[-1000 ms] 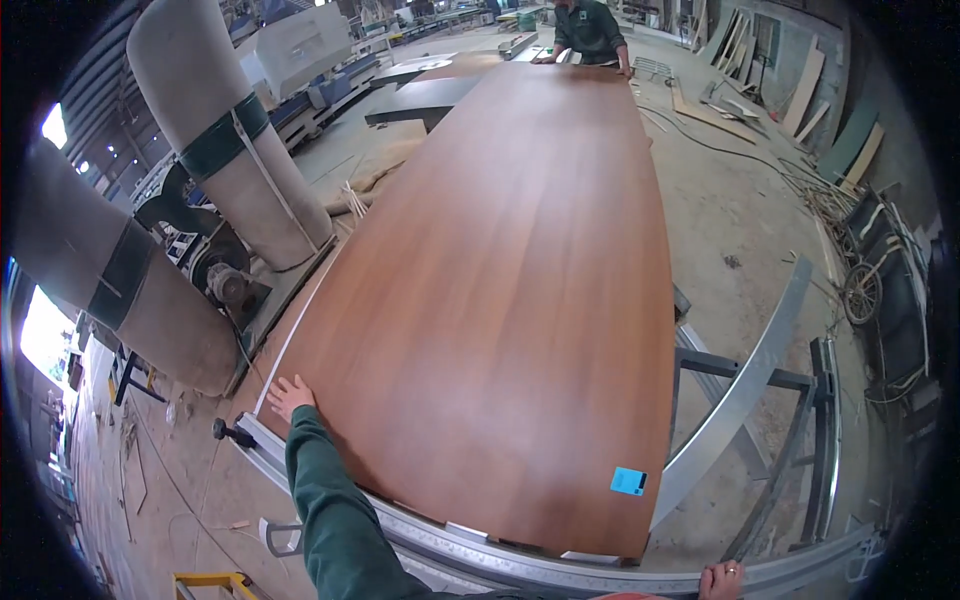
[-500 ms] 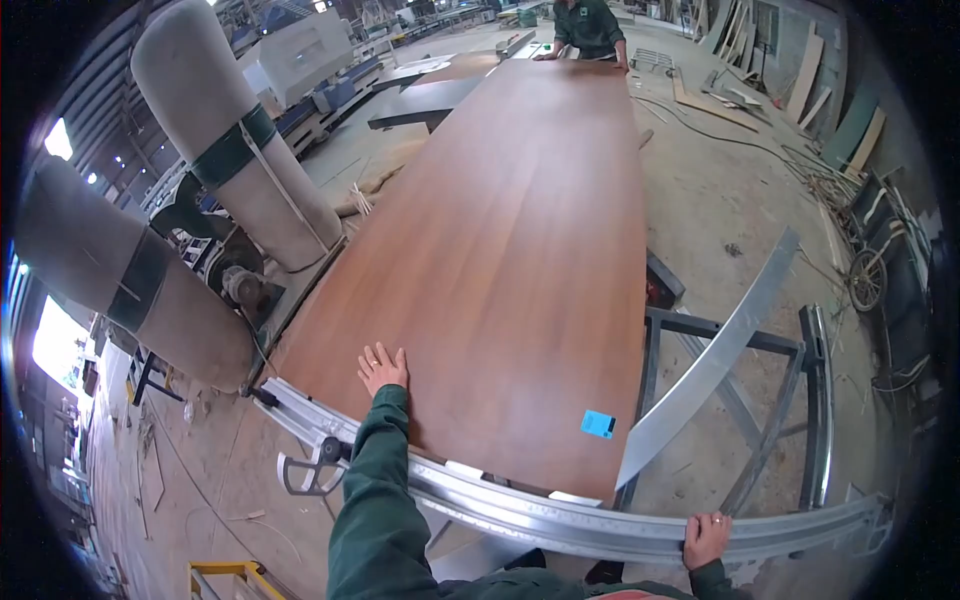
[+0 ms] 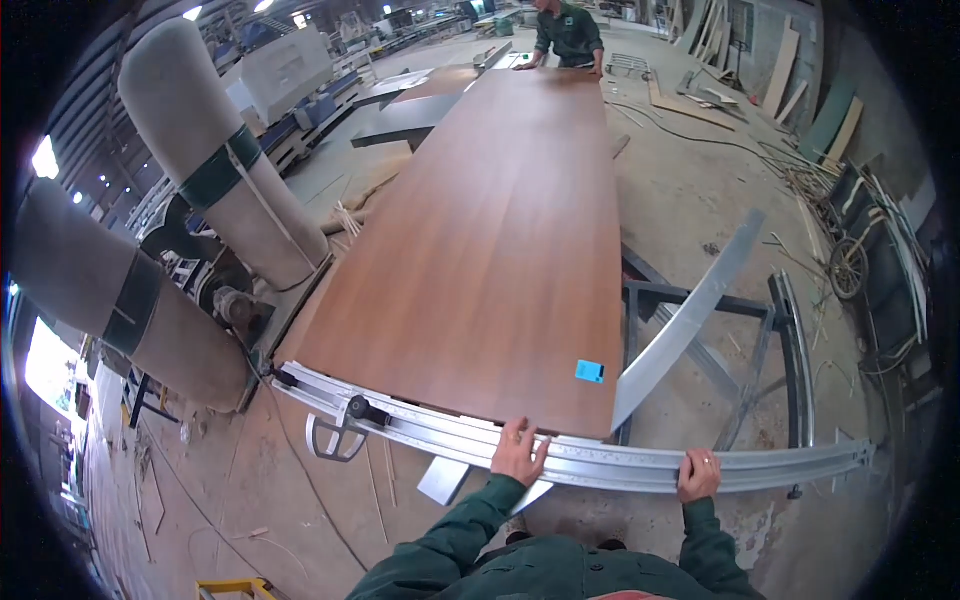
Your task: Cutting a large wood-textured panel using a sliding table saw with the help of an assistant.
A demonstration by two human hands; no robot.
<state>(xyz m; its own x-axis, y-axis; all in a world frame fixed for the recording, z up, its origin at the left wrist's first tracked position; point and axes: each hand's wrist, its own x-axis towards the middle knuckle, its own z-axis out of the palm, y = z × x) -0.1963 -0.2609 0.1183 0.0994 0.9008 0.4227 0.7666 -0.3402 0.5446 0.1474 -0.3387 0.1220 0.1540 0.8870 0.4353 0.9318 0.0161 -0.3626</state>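
Note:
A long brown wood-grain panel stretches away from me, with a small blue rectangular card or label near its close right corner. Along its near end runs a silver metal guide rail with a scale strip. My left hand lies over this rail, fingers curled across it and fingertips at the panel's edge. Farther right, my right hand is closed round the same rail. Toward the rail's left end sit a black knob and a looped metal handle.
At the far end, a co-worker has hands on the panel. A pale metal strip slants up beside a dark steel frame on the right. Two big dust-collector bags stand left. A yellow frame is at lower left.
My left hand has left the panel's surface and moved right and nearer, onto the rail. My right hand stays on the rail. The view has shifted, showing more of my body.

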